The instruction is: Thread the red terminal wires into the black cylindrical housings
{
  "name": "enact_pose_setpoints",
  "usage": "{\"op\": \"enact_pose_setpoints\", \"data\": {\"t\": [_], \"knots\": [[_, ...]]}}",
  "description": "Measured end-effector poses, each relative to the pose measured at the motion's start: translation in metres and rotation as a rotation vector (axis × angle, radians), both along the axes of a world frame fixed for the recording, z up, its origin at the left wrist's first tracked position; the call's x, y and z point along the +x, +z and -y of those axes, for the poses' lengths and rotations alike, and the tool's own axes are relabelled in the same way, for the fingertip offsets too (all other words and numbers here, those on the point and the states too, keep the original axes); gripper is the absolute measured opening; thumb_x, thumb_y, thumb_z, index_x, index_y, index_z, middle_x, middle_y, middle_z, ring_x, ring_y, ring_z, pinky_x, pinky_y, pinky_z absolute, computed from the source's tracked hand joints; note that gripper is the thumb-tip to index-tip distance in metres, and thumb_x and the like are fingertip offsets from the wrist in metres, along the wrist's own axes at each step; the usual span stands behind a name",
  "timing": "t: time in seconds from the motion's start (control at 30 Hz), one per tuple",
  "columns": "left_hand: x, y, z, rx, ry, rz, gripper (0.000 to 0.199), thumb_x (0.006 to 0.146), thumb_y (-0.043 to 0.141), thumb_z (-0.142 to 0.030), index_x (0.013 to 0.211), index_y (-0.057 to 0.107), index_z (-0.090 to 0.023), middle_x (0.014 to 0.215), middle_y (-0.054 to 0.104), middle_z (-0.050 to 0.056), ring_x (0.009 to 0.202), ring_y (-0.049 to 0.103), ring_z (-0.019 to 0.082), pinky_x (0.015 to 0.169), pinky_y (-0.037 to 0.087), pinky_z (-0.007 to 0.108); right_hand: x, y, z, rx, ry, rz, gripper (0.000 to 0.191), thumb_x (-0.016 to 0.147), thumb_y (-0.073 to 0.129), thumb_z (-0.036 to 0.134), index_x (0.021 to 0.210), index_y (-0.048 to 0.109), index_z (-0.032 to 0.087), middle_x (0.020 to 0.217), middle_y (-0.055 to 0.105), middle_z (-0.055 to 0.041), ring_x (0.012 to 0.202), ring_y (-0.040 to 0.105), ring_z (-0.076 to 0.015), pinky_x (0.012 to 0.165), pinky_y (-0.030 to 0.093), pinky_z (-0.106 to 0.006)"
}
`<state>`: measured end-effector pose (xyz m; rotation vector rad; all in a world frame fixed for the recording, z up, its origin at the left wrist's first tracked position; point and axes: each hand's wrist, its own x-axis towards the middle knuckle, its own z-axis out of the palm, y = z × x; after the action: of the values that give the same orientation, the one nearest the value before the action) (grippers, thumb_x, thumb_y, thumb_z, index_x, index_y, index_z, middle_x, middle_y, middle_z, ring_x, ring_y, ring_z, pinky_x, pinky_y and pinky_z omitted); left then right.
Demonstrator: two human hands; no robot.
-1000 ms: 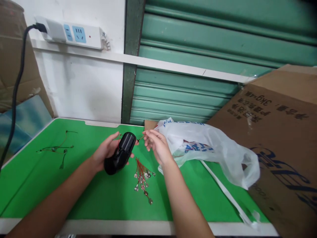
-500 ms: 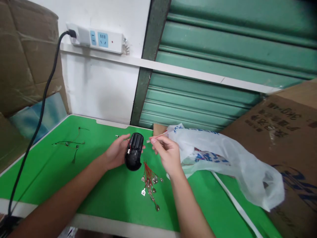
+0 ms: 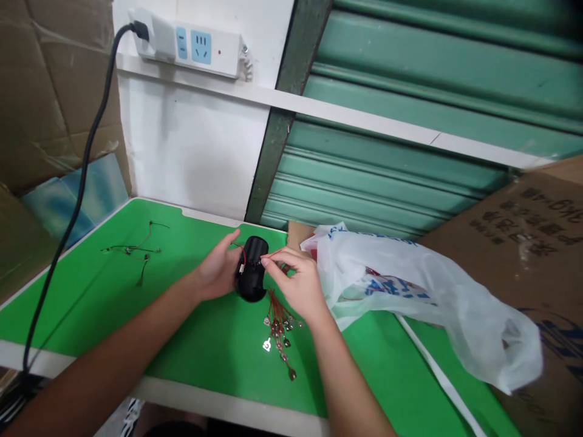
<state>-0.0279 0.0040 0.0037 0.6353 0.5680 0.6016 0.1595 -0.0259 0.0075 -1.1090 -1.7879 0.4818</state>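
My left hand (image 3: 219,267) holds a black plastic casing (image 3: 252,280) with a rounded end, its thumb sticking up beside it. A thin red wire and a small white connector (image 3: 242,267) show along the casing's left side. Between its pinched thumb and fingers, my right hand (image 3: 298,280) has a red wire (image 3: 275,254), whose tip meets the casing's middle; the small metal contact on it is mostly hidden. Just below the hands, a bunch of red wires with metal contacts (image 3: 276,325) lies on the green table (image 3: 204,358).
Right of my hands lies a white plastic bag (image 3: 392,261) with blue print, and a white strap (image 3: 437,376) below it. Thin dark wires (image 3: 132,250) lie at the left. A black cable (image 3: 82,182) runs down from the power strip (image 3: 204,48). A cardboard box (image 3: 501,243) stands at the right.
My right hand has moved left and brought the red wire's metal end from beside the casing onto its middle. The view has shifted slightly.
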Motion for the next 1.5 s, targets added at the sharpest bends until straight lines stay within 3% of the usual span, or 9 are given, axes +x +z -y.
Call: {"op": "enact_pose_setpoints", "data": {"t": [0.27,0.67,0.9,1.37,1.5], "knots": [[0.0,-0.005,-0.002,0.003,0.004,0.021,0.073,0.087,0.043,-0.076,0.13,0.059,-0.018,0.103,0.075,0.009,0.086,0.065,0.024,0.078,0.042,0.031,-0.002,0.004,0.004,-0.024,0.016,0.034,0.016,0.094,0.063,0.028,0.086,0.076,0.022,0.087,0.075,-0.0048,0.072,0.066,-0.0177,0.066,0.052,-0.031],[0.003,0.001,-0.001,-0.02,0.0,-0.008,0.077,0.092,0.029,-0.074,0.134,0.058,-0.014,0.103,0.075,0.012,0.094,0.067,0.027,0.078,0.043,0.033,-0.002,-0.002,0.003,0.041,-0.013,0.038,0.015,0.092,0.065,0.025,0.086,0.079,0.024,0.086,0.076,-0.0039,0.075,0.069,-0.0187,0.07,0.054,-0.033],[0.002,0.0,-0.001,-0.025,-0.002,0.016,0.076,0.092,0.03,-0.074,0.131,0.059,-0.016,0.105,0.076,0.011,0.093,0.068,0.026,0.08,0.044,0.033,-0.003,-0.003,0.003,0.059,0.006,0.078,0.017,0.094,0.063,0.024,0.091,0.079,0.025,0.089,0.077,-0.0039,0.081,0.071,-0.0197,0.075,0.056,-0.034],[0.005,-0.007,-0.001,0.018,0.063,-0.05,0.068,0.094,0.034,-0.071,0.124,0.06,-0.016,0.091,0.072,0.007,0.071,0.061,0.02,0.072,0.043,0.031,0.004,-0.016,0.0,0.126,-0.008,0.396,0.018,0.097,0.058,0.021,0.096,0.076,0.022,0.091,0.073,-0.0061,0.084,0.068,-0.0211,0.076,0.052,-0.034],[0.006,-0.008,0.0,0.056,0.074,-0.06,0.067,0.093,0.036,-0.071,0.12,0.062,-0.016,0.088,0.071,0.006,0.07,0.059,0.019,0.071,0.042,0.03,0.001,-0.018,-0.001,0.129,0.011,0.383,0.018,0.098,0.056,0.02,0.095,0.075,0.022,0.089,0.072,-0.0063,0.082,0.067,-0.0209,0.076,0.051,-0.033]]}}
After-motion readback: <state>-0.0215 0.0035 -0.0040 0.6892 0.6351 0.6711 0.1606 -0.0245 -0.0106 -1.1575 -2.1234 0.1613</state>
